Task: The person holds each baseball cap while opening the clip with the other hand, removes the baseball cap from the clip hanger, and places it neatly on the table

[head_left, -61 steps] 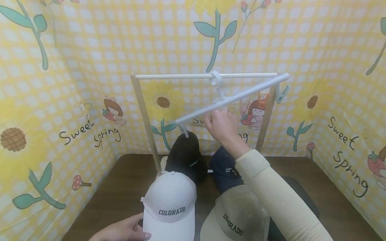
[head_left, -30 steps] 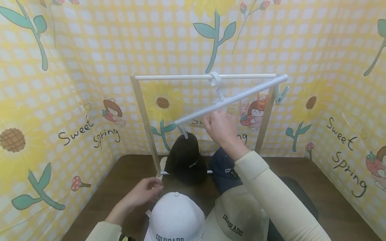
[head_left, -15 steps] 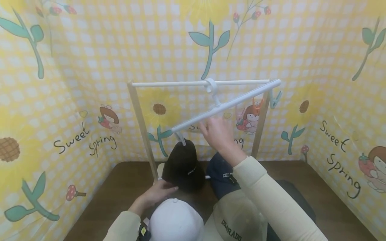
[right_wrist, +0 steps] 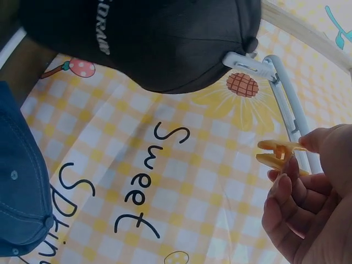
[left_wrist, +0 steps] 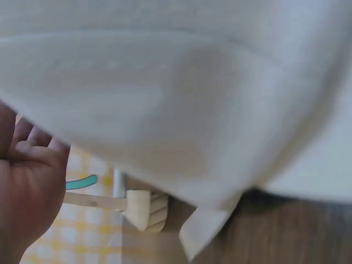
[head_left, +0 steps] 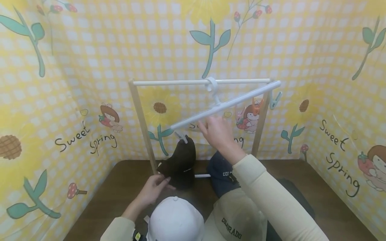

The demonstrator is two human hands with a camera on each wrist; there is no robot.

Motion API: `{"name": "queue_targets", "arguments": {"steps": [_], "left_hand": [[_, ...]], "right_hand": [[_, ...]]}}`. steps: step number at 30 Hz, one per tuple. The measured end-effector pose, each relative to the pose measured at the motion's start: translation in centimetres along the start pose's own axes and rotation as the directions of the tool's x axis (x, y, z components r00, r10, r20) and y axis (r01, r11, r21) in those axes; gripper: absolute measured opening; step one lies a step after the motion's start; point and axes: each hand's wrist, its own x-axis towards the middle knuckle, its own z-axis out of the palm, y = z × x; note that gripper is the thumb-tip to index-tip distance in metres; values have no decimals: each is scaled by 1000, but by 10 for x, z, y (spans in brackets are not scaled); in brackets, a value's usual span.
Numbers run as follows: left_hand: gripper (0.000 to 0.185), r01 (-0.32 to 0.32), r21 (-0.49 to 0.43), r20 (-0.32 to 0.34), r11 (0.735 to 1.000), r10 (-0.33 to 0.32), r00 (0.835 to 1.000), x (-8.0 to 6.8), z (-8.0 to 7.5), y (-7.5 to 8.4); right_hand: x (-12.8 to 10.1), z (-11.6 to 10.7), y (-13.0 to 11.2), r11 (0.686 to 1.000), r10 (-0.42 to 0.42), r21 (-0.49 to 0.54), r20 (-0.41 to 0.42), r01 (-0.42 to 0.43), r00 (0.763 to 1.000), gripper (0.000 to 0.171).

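Observation:
A black cap [head_left: 181, 164] hangs by its top from a light-coloured clip [right_wrist: 247, 63] at the low left end of a tilted white hanger [head_left: 226, 104]. My left hand [head_left: 153, 187] pinches the cap's lower left edge between thumb and fingers. Just under the hanger's middle, my right hand [head_left: 218, 134] pinches a yellow clothespin [right_wrist: 278, 157], with the thumb on one handle and fingers on the other. The white cap [left_wrist: 137, 99] fills much of the left wrist view and hides the left fingertips there.
The hanger hooks over a white rod [head_left: 169, 82] on a wooden stand [head_left: 141, 130]. Orange [head_left: 257, 107] and green [head_left: 275, 100] clips hang at its right. A white cap [head_left: 175, 219], a khaki cap [head_left: 238, 214] and a navy cap [head_left: 221, 174] sit on the brown table [head_left: 99, 207].
My left hand let go of the white cap, moved forward and took the black cap's edge. The black cap has turned and is drawn left. My right hand stays at the hanger.

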Motion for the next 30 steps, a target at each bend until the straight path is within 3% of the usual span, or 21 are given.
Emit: {"name": "queue_targets", "arguments": {"steps": [5, 12, 14, 21, 26, 30], "left_hand": [[34, 77, 34, -73, 996, -74, 995, -15, -5, 17], [18, 3, 128, -196, 992, 22, 980, -20, -11, 38], [18, -13, 139, -205, 990, 42, 978, -21, -14, 41], [17, -74, 185, -218, 980, 114, 969, -20, -15, 47], [23, -104, 220, -216, 970, 153, 964, -20, -13, 49], [18, -129, 258, -218, 958, 188, 958, -20, -13, 52]], "right_hand": [[1, 5, -2, 999, 24, -31, -21, -24, 1000, 63], [6, 4, -10, 998, 14, -64, -59, -18, 998, 65], [7, 4, -15, 999, -7, -53, -53, 4, 999, 64], [13, 8, -42, 981, -124, 145, -22, 126, 992, 56], [22, 14, -61, 985, -87, 151, 45, 80, 995, 60], [29, 18, -68, 997, -31, 75, 89, 24, 996, 67]]}}
